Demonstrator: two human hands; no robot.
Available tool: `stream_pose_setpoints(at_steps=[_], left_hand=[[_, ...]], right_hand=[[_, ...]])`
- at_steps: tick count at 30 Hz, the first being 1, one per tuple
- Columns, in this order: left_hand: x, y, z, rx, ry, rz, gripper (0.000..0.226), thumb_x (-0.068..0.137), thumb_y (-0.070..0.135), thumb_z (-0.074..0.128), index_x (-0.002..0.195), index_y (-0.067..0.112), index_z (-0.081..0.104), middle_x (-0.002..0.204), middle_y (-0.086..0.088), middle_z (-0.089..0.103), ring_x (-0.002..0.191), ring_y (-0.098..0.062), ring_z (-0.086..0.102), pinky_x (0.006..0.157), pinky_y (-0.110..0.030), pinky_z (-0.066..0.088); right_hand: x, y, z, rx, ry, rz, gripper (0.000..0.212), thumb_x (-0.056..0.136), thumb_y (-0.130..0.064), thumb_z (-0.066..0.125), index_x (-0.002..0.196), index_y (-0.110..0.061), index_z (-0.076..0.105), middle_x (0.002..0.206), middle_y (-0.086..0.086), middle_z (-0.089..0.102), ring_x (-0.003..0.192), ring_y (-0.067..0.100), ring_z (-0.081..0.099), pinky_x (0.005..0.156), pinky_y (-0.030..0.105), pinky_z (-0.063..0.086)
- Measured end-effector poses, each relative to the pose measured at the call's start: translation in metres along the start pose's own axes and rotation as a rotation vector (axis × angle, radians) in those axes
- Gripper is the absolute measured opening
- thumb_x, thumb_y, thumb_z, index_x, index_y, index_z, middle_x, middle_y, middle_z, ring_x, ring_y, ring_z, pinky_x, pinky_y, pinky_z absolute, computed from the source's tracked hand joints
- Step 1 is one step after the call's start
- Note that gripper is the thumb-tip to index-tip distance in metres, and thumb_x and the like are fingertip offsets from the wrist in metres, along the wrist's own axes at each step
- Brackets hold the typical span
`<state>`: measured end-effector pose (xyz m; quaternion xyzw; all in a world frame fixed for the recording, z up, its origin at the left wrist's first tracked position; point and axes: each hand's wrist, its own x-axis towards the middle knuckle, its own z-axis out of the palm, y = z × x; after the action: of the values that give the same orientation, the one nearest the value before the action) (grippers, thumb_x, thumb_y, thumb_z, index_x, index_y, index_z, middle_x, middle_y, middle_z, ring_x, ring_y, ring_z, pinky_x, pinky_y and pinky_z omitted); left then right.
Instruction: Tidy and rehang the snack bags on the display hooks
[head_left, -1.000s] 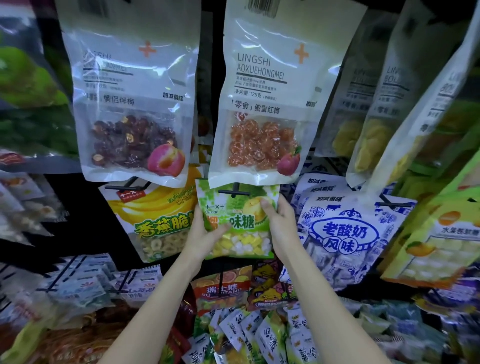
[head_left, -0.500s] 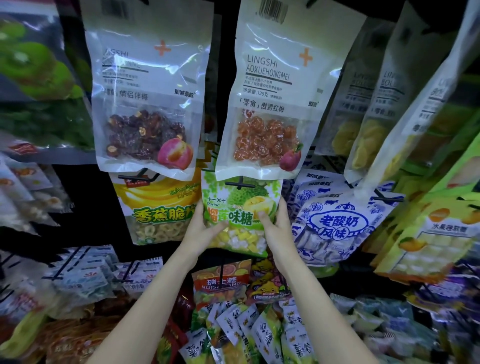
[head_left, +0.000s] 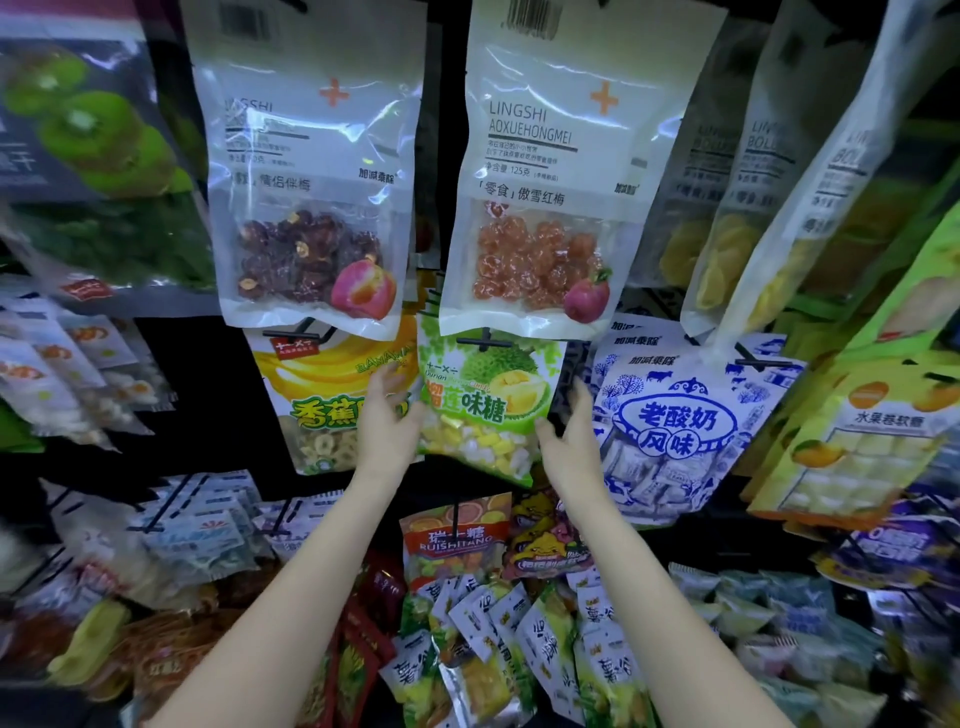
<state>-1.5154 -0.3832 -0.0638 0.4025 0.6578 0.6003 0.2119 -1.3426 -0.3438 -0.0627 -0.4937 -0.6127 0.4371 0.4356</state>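
both hands are raised with fingers relaxed and apart, the left hand (head_left: 387, 426) at the left edge of the green durian candy bag (head_left: 488, 405) and the right hand (head_left: 571, 441) at its right edge, neither grip closed around it. the bag hangs on its black hook (head_left: 485, 342), just below the orange plum bag (head_left: 550, 208) farther up.

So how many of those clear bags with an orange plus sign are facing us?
2: the clear plus-sign bag of dark dried plums hangs upper left, and the clear plus-sign bag of orange plums hangs above the green durian candy bag. Similar bags at right are turned, so more may be hidden.
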Motion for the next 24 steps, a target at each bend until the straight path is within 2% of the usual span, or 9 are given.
stream_pose_setpoints(at_steps=[2, 5, 7, 10, 12, 16, 21, 22, 24], left_hand=[[-0.005, -0.004, -0.009, 0.028, 0.038, -0.007, 0.048, 0.093, 0.005, 0.051, 0.137, 0.013, 0.036, 0.135, -0.005, 0.046, 0.121, -0.016, 0.046, 0.088, -0.03, 0.043], [-0.013, -0.016, -0.029, 0.131, 0.152, -0.004, 0.05, 0.092, 0.005, 0.053, 0.138, 0.014, 0.036, 0.138, -0.006, 0.041, 0.126, -0.021, 0.043, 0.098, -0.036, 0.042], [-0.012, -0.021, -0.05, 0.188, 0.231, -0.05, 0.056, 0.092, 0.008, 0.054, 0.142, 0.014, 0.03, 0.143, -0.008, 0.035, 0.127, -0.024, 0.042, 0.097, -0.035, 0.04], [0.004, -0.015, -0.081, 0.195, 0.249, -0.099, 0.067, 0.092, 0.008, 0.054, 0.149, 0.014, 0.018, 0.15, -0.01, 0.025, 0.131, -0.027, 0.037, 0.097, -0.034, 0.036], [0.02, -0.008, -0.097, 0.162, 0.215, -0.105, 0.073, 0.092, 0.006, 0.054, 0.15, 0.016, 0.012, 0.154, -0.007, 0.02, 0.138, -0.023, 0.027, 0.104, -0.028, 0.028], [0.042, 0.002, -0.106, 0.036, 0.064, -0.093, 0.083, 0.088, -0.007, 0.051, 0.15, 0.022, 0.005, 0.147, -0.009, 0.035, 0.132, -0.026, 0.037, 0.109, -0.039, 0.032], [0.051, 0.01, -0.105, 0.007, 0.05, -0.091, 0.078, 0.09, -0.011, 0.038, 0.15, 0.021, 0.0, 0.142, -0.008, 0.038, 0.099, -0.012, 0.051, 0.08, -0.015, 0.043], [0.051, 0.01, -0.106, 0.004, 0.049, -0.09, 0.076, 0.091, -0.009, 0.037, 0.15, 0.021, 0.0, 0.145, -0.008, 0.035, 0.103, -0.013, 0.052, 0.081, -0.014, 0.043], [0.051, 0.011, -0.11, -0.021, 0.049, -0.113, 0.071, 0.094, -0.004, 0.036, 0.151, 0.021, 0.001, 0.149, -0.008, 0.031, 0.126, -0.024, 0.042, 0.102, -0.028, 0.038]], right_hand=[[-0.011, -0.006, 0.0, 0.003, 0.073, -0.06, 0.062, 0.094, -0.003, 0.047, 0.146, -0.019, 0.018, 0.149, -0.002, 0.026, 0.134, 0.017, 0.033, 0.109, 0.033, 0.034], [-0.045, -0.009, 0.011, -0.059, 0.178, -0.215, 0.048, 0.091, 0.003, 0.046, 0.136, -0.012, 0.033, 0.128, -0.004, 0.036, 0.111, 0.003, 0.045, 0.083, 0.004, 0.037], [-0.064, -0.013, 0.028, -0.101, 0.034, -0.275, 0.049, 0.09, 0.004, 0.045, 0.136, -0.012, 0.033, 0.128, -0.003, 0.037, 0.11, -0.001, 0.044, 0.083, 0.0, 0.032], [-0.054, -0.024, 0.064, -0.196, -0.284, -0.285, 0.057, 0.093, -0.001, 0.044, 0.144, -0.017, 0.023, 0.145, -0.003, 0.03, 0.134, 0.01, 0.029, 0.102, 0.013, 0.026], [-0.034, -0.037, 0.086, -0.193, -0.374, -0.219, 0.061, 0.095, -0.004, 0.044, 0.147, -0.018, 0.017, 0.151, -0.003, 0.023, 0.134, 0.013, 0.029, 0.104, 0.023, 0.027], [-0.001, -0.055, 0.117, -0.187, -0.315, -0.083, 0.068, 0.089, 0.0, 0.048, 0.148, -0.018, 0.017, 0.136, 0.002, 0.035, 0.13, 0.024, 0.035, 0.109, 0.04, 0.032], [0.005, -0.061, 0.132, -0.174, -0.258, 0.009, 0.072, 0.091, -0.006, 0.051, 0.149, -0.019, 0.011, 0.141, 0.005, 0.037, 0.132, 0.023, 0.034, 0.112, 0.046, 0.029], [0.003, -0.063, 0.13, -0.176, -0.271, 0.025, 0.072, 0.091, -0.006, 0.051, 0.149, -0.019, 0.01, 0.13, 0.003, 0.042, 0.125, 0.021, 0.037, 0.111, 0.045, 0.03], [-0.003, -0.067, 0.122, -0.148, -0.293, 0.008, 0.069, 0.092, -0.003, 0.049, 0.149, -0.017, 0.012, 0.118, -0.005, 0.044, 0.116, 0.017, 0.039, 0.111, 0.042, 0.03]])
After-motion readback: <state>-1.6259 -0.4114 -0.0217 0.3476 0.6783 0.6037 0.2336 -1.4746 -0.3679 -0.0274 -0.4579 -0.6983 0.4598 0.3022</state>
